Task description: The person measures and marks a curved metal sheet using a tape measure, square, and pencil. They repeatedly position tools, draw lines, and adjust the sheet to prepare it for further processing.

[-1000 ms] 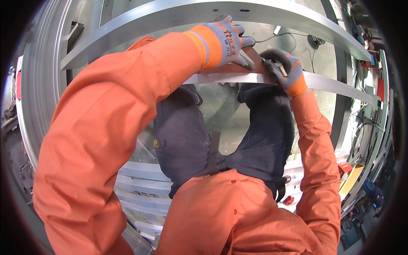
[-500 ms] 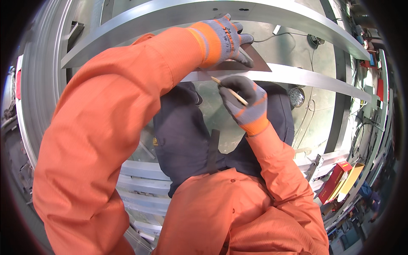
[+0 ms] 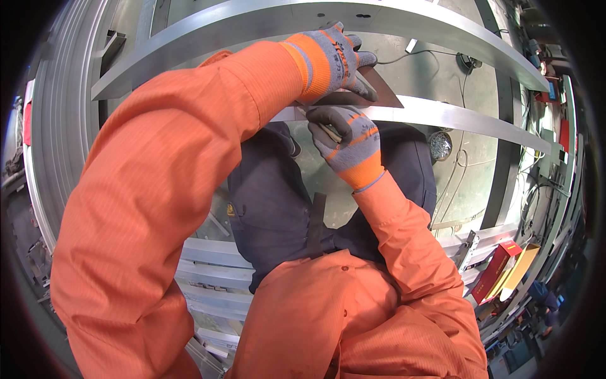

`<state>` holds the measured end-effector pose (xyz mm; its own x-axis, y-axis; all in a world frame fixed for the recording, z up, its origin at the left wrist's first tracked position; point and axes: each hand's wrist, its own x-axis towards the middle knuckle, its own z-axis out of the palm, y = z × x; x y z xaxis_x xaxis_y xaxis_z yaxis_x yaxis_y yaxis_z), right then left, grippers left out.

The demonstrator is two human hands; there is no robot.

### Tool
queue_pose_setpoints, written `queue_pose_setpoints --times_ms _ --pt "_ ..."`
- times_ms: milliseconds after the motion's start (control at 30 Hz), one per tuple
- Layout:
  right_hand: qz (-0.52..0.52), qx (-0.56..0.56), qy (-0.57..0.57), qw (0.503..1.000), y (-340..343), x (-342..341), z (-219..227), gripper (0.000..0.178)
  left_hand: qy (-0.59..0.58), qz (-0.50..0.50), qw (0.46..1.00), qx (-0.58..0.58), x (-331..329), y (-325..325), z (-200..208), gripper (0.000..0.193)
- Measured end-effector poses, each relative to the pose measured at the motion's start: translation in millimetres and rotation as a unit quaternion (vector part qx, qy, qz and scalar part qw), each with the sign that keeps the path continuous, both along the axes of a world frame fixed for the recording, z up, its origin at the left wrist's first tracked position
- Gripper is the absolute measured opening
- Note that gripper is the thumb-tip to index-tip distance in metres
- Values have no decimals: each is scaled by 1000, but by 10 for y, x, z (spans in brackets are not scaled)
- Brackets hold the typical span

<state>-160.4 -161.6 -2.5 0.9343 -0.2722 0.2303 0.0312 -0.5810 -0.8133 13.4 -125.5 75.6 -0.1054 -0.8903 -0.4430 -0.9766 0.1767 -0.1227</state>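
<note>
My left hand [image 3: 341,62], in a grey and orange glove, grips a dark triangular set square [image 3: 386,92]. Its thumb lies on the near side and its fingers reach over the far side. The set square rests along a silver aluminium bar [image 3: 467,115] that runs across in front of me. My gloved right hand [image 3: 346,138] is closed around a thin, pale pencil [image 3: 330,133], just on the near side of that bar. The pencil's tip points toward the bar, close to the set square's left end. Glove fingers hide part of the pencil.
A second, wider aluminium beam [image 3: 404,18] crosses farther away. Long metal profiles [image 3: 60,151] are stacked at the left. On the right are a dish of small metal parts [image 3: 440,145], cables [image 3: 464,165] and a red box [image 3: 497,271]. More bars [image 3: 214,278] lie near my legs.
My right hand has moved left and slightly up with the pencil, bringing its tip to the bar's near edge. My left hand and the set square have stayed nearly still.
</note>
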Motion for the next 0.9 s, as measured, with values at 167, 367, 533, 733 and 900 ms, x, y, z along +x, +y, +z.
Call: queue_pose_setpoints --times_ms 167,367,533,733,900 --pt "-13 -63 11 998 -45 -50 -76 16 29 -15 999 -25 2 -105 -109 80" --pt "7 -102 11 995 98 -10 -73 18 19 13 1000 4 -12 -57 -2 93" --pt "4 -122 20 992 54 -48 -60 18 0 8 1000 9 -23 -83 -43 94" --pt "-5 -120 26 992 -53 -154 -53 19 4 23 1000 12 11 -95 -149 93" --pt "4 -141 25 990 88 -78 -72 21 -2 -8 1000 7 4 -71 -72 91"
